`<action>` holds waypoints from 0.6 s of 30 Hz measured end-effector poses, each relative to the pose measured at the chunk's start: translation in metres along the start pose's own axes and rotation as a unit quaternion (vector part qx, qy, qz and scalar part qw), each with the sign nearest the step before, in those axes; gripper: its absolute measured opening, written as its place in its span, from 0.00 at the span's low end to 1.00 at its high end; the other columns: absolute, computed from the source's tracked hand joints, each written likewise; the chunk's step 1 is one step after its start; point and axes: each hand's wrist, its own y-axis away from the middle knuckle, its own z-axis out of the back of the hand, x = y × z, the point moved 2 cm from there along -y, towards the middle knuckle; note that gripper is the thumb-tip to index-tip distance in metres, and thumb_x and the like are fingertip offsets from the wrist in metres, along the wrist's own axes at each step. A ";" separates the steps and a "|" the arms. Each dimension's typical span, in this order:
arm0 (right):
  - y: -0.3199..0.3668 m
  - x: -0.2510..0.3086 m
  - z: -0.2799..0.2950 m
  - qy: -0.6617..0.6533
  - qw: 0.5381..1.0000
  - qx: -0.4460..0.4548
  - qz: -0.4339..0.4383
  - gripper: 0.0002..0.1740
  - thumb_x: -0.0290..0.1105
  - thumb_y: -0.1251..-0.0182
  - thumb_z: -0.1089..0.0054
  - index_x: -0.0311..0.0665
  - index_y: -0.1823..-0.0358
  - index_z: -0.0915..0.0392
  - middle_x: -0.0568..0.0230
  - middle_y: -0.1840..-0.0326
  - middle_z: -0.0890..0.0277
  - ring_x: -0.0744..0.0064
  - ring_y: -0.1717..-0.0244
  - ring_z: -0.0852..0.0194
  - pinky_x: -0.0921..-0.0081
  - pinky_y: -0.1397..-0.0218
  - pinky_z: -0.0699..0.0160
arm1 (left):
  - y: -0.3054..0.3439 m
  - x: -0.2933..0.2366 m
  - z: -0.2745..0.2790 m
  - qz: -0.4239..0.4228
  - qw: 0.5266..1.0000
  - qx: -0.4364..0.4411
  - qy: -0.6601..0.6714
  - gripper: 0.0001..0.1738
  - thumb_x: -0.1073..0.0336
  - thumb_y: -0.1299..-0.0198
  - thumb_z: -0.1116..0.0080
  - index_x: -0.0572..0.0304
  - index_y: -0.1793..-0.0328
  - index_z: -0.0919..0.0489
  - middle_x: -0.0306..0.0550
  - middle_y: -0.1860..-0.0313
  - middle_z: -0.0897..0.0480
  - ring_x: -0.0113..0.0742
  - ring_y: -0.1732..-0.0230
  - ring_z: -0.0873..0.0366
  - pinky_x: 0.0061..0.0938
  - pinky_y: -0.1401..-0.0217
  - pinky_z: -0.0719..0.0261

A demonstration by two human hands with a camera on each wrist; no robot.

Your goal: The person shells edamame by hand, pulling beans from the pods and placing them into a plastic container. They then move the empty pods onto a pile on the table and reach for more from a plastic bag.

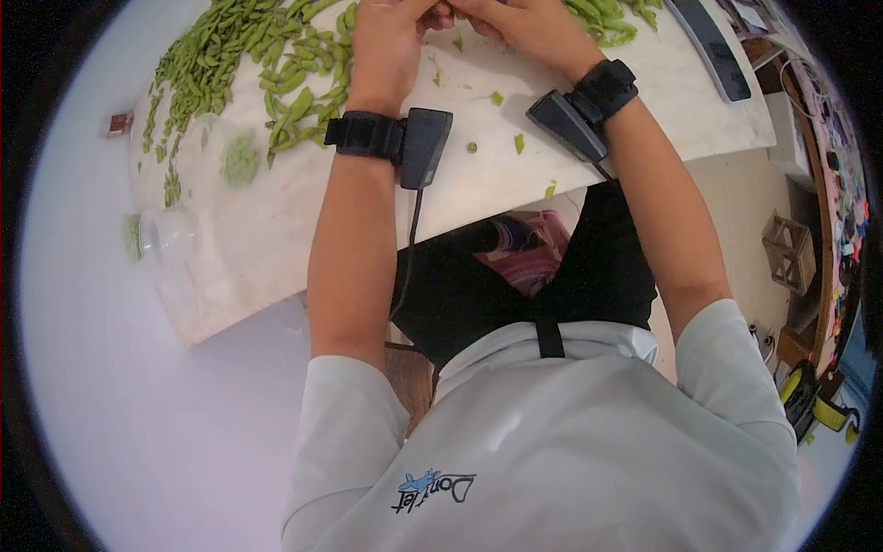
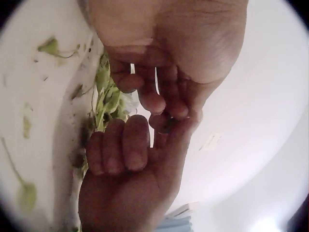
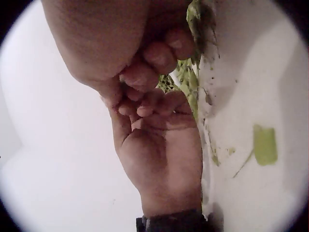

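My left hand [image 1: 384, 51] and right hand [image 1: 543, 37] meet over the table at the top edge of the head view. In the left wrist view, the left hand [image 2: 169, 63] has its fingers bent towards the right hand [image 2: 128, 166], and thumb and fingertips come together. The right hand [image 3: 140, 63] curls its fingers [image 3: 159, 58] in the right wrist view, close against the left hand [image 3: 166, 150]. I cannot tell what the fingertips pinch, as the fingers hide it. Green bean pods [image 1: 294, 69] lie beside the left hand, and more pods [image 1: 602, 20] lie beyond the right.
A large heap of smaller pods [image 1: 207, 69] spreads over the left of the white table [image 1: 267, 225]. Green scraps [image 1: 519, 143] lie near its front edge. A phone [image 1: 716, 51] lies at the right, and a clear container [image 1: 170, 235] stands at the left.
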 end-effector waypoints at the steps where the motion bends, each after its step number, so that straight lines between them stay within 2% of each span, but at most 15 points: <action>1: 0.000 0.002 0.002 0.016 1.000 0.008 -0.018 0.20 0.41 0.24 0.51 0.35 0.69 0.21 0.72 0.82 0.32 0.84 0.82 0.42 0.81 0.77 0.41 | 0.000 -0.002 -0.002 0.010 1.000 -0.009 -0.008 0.13 0.59 0.29 0.47 0.55 0.68 0.25 0.34 0.75 0.26 0.22 0.74 0.31 0.17 0.68 0.32; 3: 0.001 0.003 0.002 0.017 0.999 0.014 -0.038 0.20 0.40 0.24 0.52 0.34 0.69 0.21 0.71 0.82 0.32 0.83 0.82 0.41 0.81 0.77 0.41 | 0.002 -0.003 -0.005 0.033 0.999 -0.029 -0.023 0.13 0.60 0.29 0.47 0.55 0.68 0.26 0.34 0.76 0.26 0.22 0.74 0.32 0.17 0.68 0.33; 9: 0.004 0.005 0.003 -0.019 0.999 0.004 -0.043 0.21 0.38 0.23 0.56 0.32 0.70 0.22 0.70 0.83 0.32 0.82 0.82 0.40 0.80 0.77 0.39 | -0.002 0.006 -0.003 0.031 0.999 0.014 0.018 0.14 0.59 0.28 0.48 0.55 0.68 0.27 0.34 0.76 0.27 0.22 0.75 0.33 0.17 0.70 0.34; 15: 0.002 0.003 0.004 -0.009 0.998 -0.008 -0.053 0.21 0.36 0.23 0.56 0.31 0.72 0.22 0.68 0.82 0.30 0.81 0.82 0.38 0.79 0.76 0.38 | -0.003 0.007 0.000 0.040 0.999 0.021 0.000 0.14 0.57 0.29 0.47 0.55 0.67 0.28 0.35 0.76 0.28 0.22 0.75 0.33 0.17 0.70 0.35; 18: 0.002 0.002 0.003 -0.008 0.999 -0.013 -0.053 0.21 0.36 0.24 0.56 0.31 0.73 0.22 0.67 0.82 0.29 0.80 0.82 0.38 0.78 0.76 0.38 | -0.003 0.006 -0.003 0.046 0.997 0.044 0.046 0.13 0.59 0.29 0.48 0.55 0.67 0.28 0.35 0.75 0.28 0.23 0.74 0.33 0.19 0.69 0.34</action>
